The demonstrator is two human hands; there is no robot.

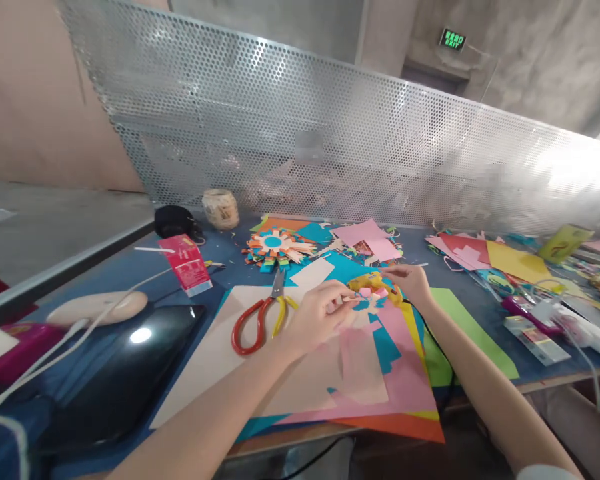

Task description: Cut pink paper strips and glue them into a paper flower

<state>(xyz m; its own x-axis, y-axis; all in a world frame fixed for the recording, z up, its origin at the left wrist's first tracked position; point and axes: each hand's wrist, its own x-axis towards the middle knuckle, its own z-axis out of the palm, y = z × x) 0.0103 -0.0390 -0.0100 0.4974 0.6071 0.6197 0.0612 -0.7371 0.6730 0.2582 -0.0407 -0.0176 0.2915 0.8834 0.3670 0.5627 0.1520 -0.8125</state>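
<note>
My left hand [316, 315] pinches a small pale paper piece [353, 308] beside a blue and white paper flower [369, 305] on the stacked coloured sheets [360, 380]. My right hand [411, 283] grips a yellow glue gun [373, 283], its tip pointing left towards the piece in my left fingers. Red and yellow handled scissors [261, 313] lie just left of my left hand on a beige sheet.
A finished paper flower [276, 247] lies further back, with a tape roll [221, 208], a black object [175, 221] and a red packet [187, 264] to the left. Loose paper [500, 257] and small boxes fill the right. A perforated metal screen [330, 133] closes the back.
</note>
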